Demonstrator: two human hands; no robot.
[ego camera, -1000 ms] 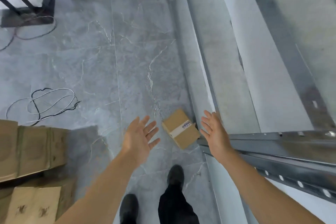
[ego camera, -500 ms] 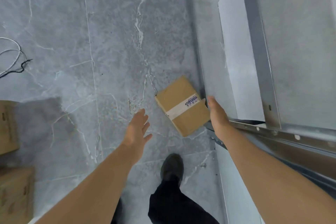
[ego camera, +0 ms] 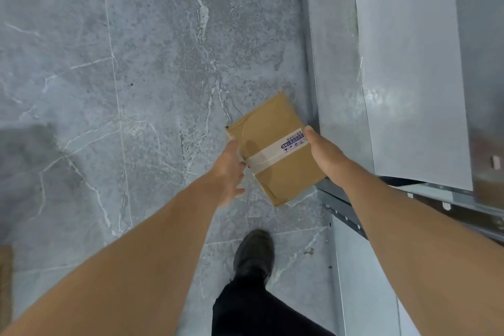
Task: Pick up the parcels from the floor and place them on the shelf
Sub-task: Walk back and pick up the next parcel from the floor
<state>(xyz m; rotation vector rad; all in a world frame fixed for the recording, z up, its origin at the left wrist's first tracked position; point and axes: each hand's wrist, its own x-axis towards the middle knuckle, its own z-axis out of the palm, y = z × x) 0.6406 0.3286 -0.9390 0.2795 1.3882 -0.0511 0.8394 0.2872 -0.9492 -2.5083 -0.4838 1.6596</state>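
A small brown cardboard parcel [ego camera: 272, 142] with a white tape strip lies on the grey marble floor [ego camera: 136, 90], tight against the base of the metal shelf [ego camera: 409, 90] on the right. My right hand [ego camera: 323, 151] grips the parcel's right edge, with the thumb on top by the tape and the fingers hidden beneath. The fingers of my left hand [ego camera: 229, 169] lie flat against the parcel's left edge, its thumb spread away from the box. The left hand is blurred.
The shelf's grey metal beam [ego camera: 450, 207] runs across the right side just under my right forearm. My black shoe [ego camera: 255, 254] stands right behind the parcel. The edge of another cardboard box [ego camera: 4, 281] shows at the far left.
The view has dropped closer to the floor. Both hands moved in on the parcel: the right one took hold of its right edge and the left one reached its left edge.
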